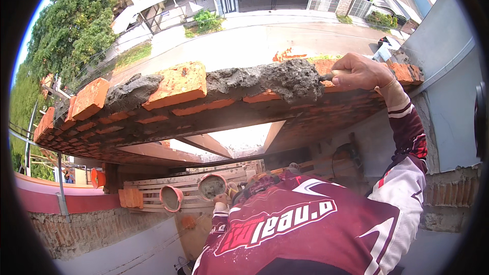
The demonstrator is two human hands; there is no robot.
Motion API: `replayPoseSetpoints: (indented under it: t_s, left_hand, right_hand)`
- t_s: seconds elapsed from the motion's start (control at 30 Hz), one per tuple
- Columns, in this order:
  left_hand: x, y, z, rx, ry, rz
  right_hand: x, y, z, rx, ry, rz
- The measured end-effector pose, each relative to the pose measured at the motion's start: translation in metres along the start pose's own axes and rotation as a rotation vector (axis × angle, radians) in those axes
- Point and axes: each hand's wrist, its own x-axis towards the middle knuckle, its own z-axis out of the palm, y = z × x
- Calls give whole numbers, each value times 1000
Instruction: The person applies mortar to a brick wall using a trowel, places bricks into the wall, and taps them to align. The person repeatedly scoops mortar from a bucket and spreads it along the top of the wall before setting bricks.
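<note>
Fist closed on a handle, fresh mortar beside it, high above the street

Far left, trees (71, 30) crowd the wall's end, and the fisheye rim crams the last bricks into a sliver. Moving right, single bricks sit along the top edge with gaps between them, one lump of mortar (133, 90) slumped just left of a wide orange brick (178, 85). Below on the near side, two mortar buckets share the planks (147, 185): the left bucket (180, 196) clear of any hand, the right bucket (211, 175) with the left hand (221, 200) at its near right side. Too small to call those fingers; whether they grip the rim, I cannot tell. Centre now, a grey bed runs into a rough mortar heap (293, 80) on the brick wall (326, 108), spilling over the near edge. Right of it, the right hand (360, 71) has its fingers wrapped around a short dark handle (327, 77); whatever is at its other end disappears into the heap. Beyond the far edge, open air over the road (229, 43). Further right, a few bricks, then the grey side wall (453, 109) closes off the room. The maroon shirt (305, 214) hides much of the near floor.
</note>
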Motion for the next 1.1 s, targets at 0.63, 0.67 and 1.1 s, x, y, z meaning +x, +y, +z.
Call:
replayPoseSetpoints:
  t_s: [0.63,0.67,1.1]
  left_hand:
    - [1,-26,-73,256,-4,-76]
    - [6,-23,-70,364,7,15]
    - [62,3,-59,62,-52,58]
  right_hand:
    - [-11,23,78,-841,957,-125]
    - [-5,17,82,-869,958,-110]
    - [1,16,94,-1172,803,-59]
